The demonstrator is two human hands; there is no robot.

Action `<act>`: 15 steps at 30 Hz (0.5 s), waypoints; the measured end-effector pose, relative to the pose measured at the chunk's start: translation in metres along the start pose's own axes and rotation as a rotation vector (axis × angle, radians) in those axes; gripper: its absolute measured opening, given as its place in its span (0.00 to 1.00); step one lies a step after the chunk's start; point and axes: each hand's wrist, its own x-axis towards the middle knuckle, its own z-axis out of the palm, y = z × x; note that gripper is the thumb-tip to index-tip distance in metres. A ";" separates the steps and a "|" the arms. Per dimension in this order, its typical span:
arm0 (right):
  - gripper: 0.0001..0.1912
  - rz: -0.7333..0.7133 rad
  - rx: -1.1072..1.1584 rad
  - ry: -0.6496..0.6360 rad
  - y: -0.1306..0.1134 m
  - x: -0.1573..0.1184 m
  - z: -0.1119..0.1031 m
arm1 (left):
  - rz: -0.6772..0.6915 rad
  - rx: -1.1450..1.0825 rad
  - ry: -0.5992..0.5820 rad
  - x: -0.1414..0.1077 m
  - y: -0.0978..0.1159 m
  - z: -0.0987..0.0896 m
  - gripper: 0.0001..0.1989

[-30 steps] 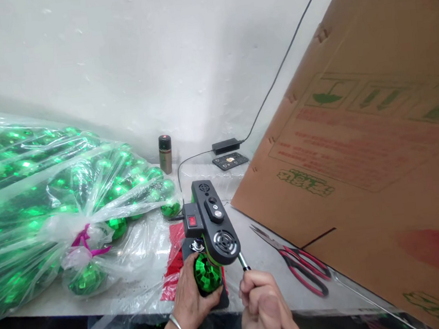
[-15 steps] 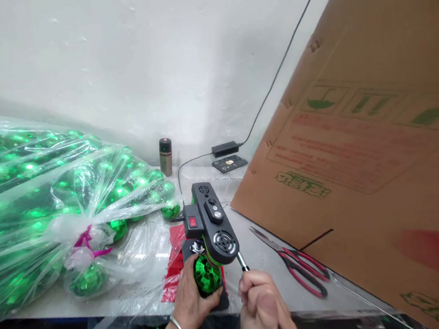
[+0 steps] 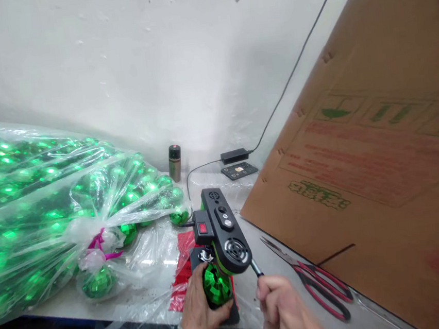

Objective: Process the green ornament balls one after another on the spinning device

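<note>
A shiny green faceted ball (image 3: 217, 284) sits under the near end of a black machine (image 3: 227, 231) with a red switch. My left hand (image 3: 201, 303), with a silver bangle at the wrist, grips the ball between thumb and fingers from the left. Just right of the machine, my right hand (image 3: 282, 306) is wrapped round the handle of a metal lever (image 3: 257, 268) that joins the machine's near end. Red material (image 3: 182, 271) lies beneath the machine's base.
Clear plastic bags of green balls (image 3: 52, 201) fill the left side. Red-black scissors (image 3: 320, 284) lie on the right, beside a large cardboard box (image 3: 357, 146). Behind are a dark-capped bottle (image 3: 175, 163), a power adapter (image 3: 234, 156) and a phone (image 3: 239, 170).
The whole view has shifted, so the scene appears slightly lower and further right. My left hand still holds the ball and my right hand still grips the lever.
</note>
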 end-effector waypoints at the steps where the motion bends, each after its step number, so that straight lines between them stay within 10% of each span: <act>1: 0.31 0.011 0.015 -0.027 -0.007 0.009 0.001 | -0.012 -0.014 -0.008 0.001 0.003 -0.003 0.44; 8: 0.31 0.012 0.027 -0.049 -0.023 0.024 0.007 | -0.072 -0.098 -0.011 -0.009 0.004 -0.023 0.45; 12: 0.30 0.009 0.030 -0.109 -0.017 0.010 -0.003 | 0.059 -0.051 0.076 -0.063 -0.037 -0.032 0.48; 15: 0.29 0.090 0.032 -0.066 -0.018 -0.001 -0.004 | 0.179 0.056 0.131 -0.099 -0.068 -0.040 0.28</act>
